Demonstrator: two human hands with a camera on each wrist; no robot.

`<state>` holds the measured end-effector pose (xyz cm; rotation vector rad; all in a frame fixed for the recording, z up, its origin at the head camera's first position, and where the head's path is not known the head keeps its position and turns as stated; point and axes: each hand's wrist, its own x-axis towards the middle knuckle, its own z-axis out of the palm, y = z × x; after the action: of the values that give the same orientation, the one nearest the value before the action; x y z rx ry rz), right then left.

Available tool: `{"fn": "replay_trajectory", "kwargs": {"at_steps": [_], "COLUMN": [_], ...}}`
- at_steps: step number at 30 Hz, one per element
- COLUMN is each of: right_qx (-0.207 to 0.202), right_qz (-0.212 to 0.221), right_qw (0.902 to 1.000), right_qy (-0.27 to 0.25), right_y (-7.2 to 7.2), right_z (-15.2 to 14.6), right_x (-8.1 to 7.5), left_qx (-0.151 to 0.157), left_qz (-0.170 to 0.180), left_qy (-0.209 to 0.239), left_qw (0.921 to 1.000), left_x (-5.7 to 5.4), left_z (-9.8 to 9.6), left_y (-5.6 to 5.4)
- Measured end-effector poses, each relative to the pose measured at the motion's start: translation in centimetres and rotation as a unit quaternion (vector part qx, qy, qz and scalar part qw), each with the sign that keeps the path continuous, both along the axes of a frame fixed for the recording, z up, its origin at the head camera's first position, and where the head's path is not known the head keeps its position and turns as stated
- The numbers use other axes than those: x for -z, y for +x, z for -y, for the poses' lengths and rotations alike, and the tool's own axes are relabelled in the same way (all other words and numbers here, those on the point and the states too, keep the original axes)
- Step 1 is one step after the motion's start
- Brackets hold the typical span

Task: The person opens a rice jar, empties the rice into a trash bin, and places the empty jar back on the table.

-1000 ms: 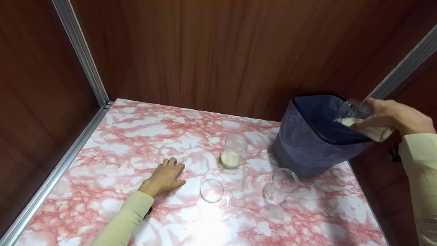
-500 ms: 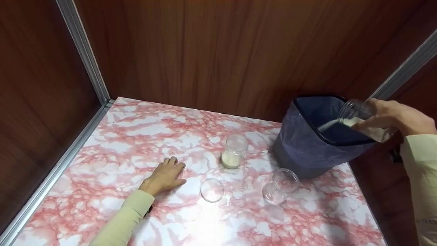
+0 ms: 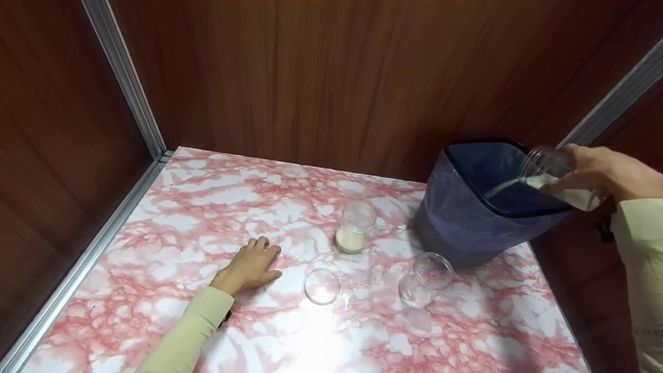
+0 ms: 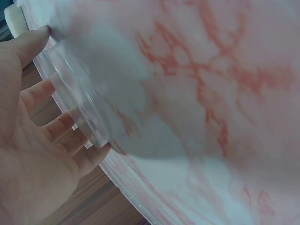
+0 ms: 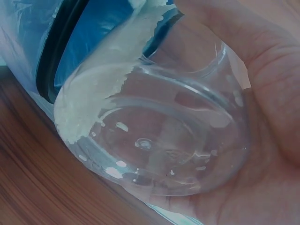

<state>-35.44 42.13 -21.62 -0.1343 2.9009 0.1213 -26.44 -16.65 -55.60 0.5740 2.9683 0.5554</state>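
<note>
My right hand (image 3: 603,173) grips a clear jar (image 3: 582,197), tilted mouth-down over the rim of a lined bin (image 3: 461,233). Pale powder (image 5: 89,96) clings along one side of that jar, and a thin stream falls from its mouth into the bin. Low on the marbled table (image 3: 197,223), my left hand (image 3: 251,267) has its fingers bent around a clear, round lid (image 4: 86,101); the lid is mostly hidden from the head view. Right of this hand lies a clear ring-edged lid (image 3: 322,286). Behind it stands a jar with pale powder (image 3: 352,238) at the bottom.
A clear jar (image 3: 422,282) without visible powder stands in front of the bin. Brown wood panels (image 3: 311,88) close off the back and sides, with metal rails (image 3: 127,77) at the corners. The bin sits at the table's right back corner.
A stream of powder now runs from the tilted jar, where one second ago none was visible. The right hand has shifted slightly right. The left hand has stayed in place.
</note>
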Motion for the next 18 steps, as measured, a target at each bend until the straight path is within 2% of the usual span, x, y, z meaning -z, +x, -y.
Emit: {"fn": "replay_trajectory", "kwargs": {"at_steps": [5, 18], "right_qx": [-0.013, 0.023], "right_qz": [-0.004, 0.001], "right_qw": [0.9998, 0.9997], "right_qy": [0.012, 0.007], "right_y": [-0.05, 0.39], "right_z": [-0.08, 0.02], "right_x": [-0.17, -0.40], "left_qx": [-0.004, -0.005], "left_qz": [-0.012, -0.013], "left_qy": [0.003, 0.014], "left_qw": [0.9999, 0.9998], "left_x": [0.13, 0.02], "left_z": [-0.01, -0.02], "left_y": [0.04, -0.20]}}
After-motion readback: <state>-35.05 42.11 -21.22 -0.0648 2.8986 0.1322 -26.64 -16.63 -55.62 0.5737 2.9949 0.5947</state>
